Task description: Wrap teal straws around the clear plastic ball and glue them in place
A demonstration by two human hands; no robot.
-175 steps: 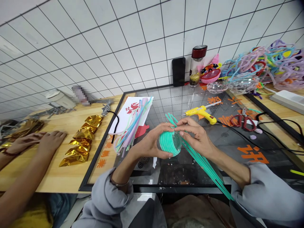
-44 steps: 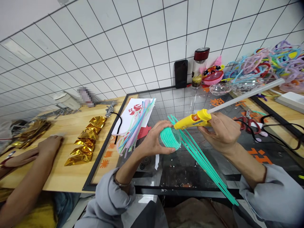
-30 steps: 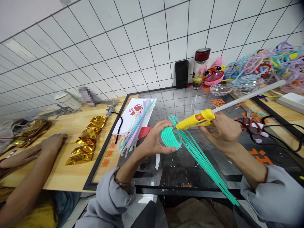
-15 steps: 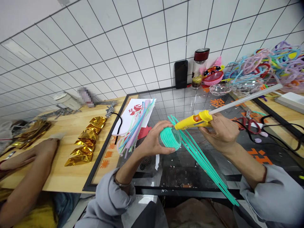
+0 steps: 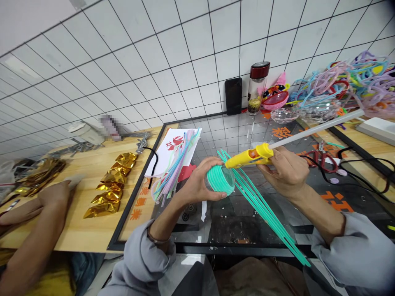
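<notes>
My left hand is wrapped round a clear round object wound with teal tubing, held just above the glass table. Loose ends of the teal tubes trail down to the right toward my lap. My right hand grips a yellow glue gun with a long white glue stick poking out of its back. The gun's tip touches the top of the teal coil.
A glass-topped table carries a bundle of pastel tubes on white paper, red scissors, black cables and a phone. A jar and a heap of coloured tubing stand behind. Another person's hand rests near gold foil pieces.
Since 5.8 s ago my right hand has picked up the glue gun from the table and brought its tip to the coil. Over the last second both hands have hardly moved.
</notes>
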